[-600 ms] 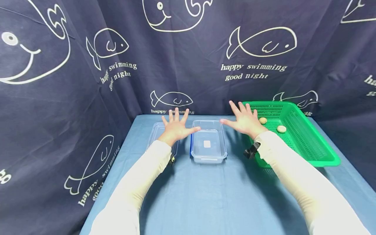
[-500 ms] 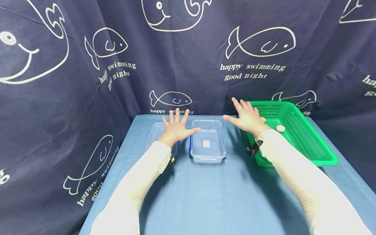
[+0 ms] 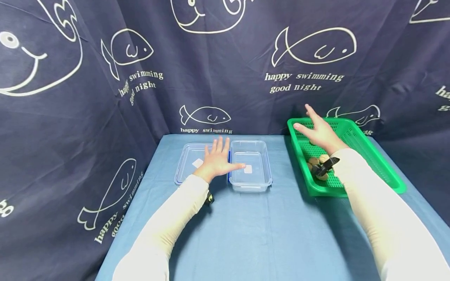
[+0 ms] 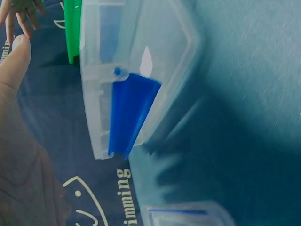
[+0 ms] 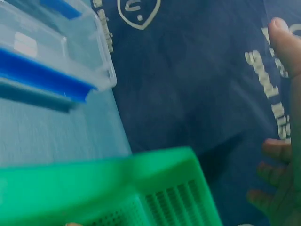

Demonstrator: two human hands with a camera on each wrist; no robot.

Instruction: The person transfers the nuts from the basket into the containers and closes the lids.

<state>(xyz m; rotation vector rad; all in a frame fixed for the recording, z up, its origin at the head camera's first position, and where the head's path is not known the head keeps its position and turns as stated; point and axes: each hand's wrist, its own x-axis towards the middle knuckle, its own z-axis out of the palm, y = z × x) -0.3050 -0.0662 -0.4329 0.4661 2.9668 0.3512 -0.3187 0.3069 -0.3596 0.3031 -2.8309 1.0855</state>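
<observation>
Fingers spread, my left hand hovers between the flat lid and the clear container, its thumb reaching over the container's left side. In the left wrist view the container's blue clip shows beside the thumb. My right hand is held over the back left part of the green basket, fingers extended and holding nothing. Several walnut-like round things lie in the basket near its left wall, partly hidden by the wrist strap.
A blue cloth covers the table. Behind it and to the left hangs a dark curtain with fish drawings. In the right wrist view the basket's rim is close to the container's blue clip.
My right hand has moved right, from the basket's left edge to over the basket, uncovering several round things. My left hand has shifted slightly right and down, showing more of the lid.
</observation>
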